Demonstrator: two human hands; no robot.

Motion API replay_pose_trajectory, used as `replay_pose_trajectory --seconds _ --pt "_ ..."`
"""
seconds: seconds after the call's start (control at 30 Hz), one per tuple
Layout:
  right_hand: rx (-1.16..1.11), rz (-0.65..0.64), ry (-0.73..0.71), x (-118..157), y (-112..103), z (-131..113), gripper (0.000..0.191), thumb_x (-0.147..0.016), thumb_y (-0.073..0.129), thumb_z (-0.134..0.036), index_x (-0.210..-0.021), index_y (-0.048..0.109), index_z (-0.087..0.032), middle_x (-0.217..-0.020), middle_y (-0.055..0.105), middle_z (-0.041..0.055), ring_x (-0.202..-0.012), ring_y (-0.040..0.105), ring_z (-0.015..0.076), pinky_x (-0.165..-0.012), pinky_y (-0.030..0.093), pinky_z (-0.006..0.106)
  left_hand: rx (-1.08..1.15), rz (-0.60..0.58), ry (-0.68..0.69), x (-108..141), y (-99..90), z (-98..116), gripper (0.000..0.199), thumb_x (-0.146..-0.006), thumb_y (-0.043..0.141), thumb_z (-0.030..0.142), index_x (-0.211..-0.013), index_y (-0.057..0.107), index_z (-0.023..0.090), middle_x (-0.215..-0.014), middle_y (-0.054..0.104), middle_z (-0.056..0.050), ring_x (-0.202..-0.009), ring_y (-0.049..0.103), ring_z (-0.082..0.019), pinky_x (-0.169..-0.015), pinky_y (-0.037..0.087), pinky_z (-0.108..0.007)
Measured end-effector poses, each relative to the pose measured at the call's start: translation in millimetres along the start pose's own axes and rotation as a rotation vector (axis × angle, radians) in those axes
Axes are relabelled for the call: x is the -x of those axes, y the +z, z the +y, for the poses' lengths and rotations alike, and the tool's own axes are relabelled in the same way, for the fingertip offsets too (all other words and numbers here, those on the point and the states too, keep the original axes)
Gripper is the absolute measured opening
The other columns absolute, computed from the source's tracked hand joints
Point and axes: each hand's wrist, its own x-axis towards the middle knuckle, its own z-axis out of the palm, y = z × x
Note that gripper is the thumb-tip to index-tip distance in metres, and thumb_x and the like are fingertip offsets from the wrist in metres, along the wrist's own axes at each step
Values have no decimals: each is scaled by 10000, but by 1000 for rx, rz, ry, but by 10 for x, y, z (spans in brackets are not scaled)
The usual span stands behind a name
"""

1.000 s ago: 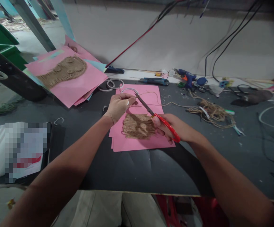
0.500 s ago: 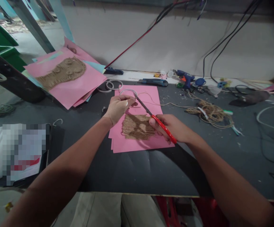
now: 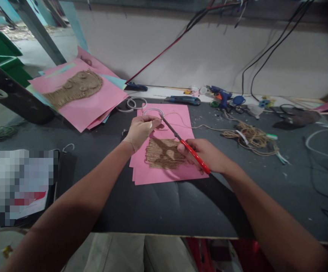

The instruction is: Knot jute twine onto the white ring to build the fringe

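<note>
My right hand [image 3: 205, 154] grips red-handled scissors [image 3: 190, 150], their blades slanting up and left to my left fingertips. My left hand [image 3: 141, 130] is closed in a pinch beside the blade tips, with a strip of white on one finger. A thin strand of brown twine [image 3: 206, 126] leads from the pinch to a loose bundle of twine [image 3: 248, 136] on the right. Below both hands, a patch of brown twine laid in rows [image 3: 164, 160] lies on pink paper [image 3: 152, 177]. Just behind my left fingers sits a pale ring [image 3: 153, 110].
Pink sheets bearing a twine-covered shape [image 3: 79, 85] are stacked at the left back. Two more rings [image 3: 137, 102], a blue utility knife [image 3: 183, 100] and a blue glue gun [image 3: 223, 96] lie along the back. A pixelated packet [image 3: 30, 185] rests at the left front of the dark table [image 3: 152, 211].
Very little differs. The scissors and my right hand have shifted slightly left; my left hand keeps its pinch in nearly the same place.
</note>
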Motion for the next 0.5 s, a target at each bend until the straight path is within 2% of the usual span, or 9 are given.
replay_pose_trajectory --seconds 0.23,0.5 --pt "-75 -57 18 17 -19 -17 456 -930 555 -603 -744 547 -187 -584 621 22 -461 541 118 -437 375 230 6 -8 -6 -4 -4 -9 235 -750 753 369 -805 756 140 -813 754 -105 -571 539 -104 -501 429 -226" --pt "-128 -101 14 35 -36 -15 502 -945 543 -610 -685 535 -181 -567 624 32 -411 540 98 -411 406 216 -24 -35 24 2 -23 12 241 -756 748 378 -796 754 140 -806 753 -95 -646 581 -123 -559 428 -233"
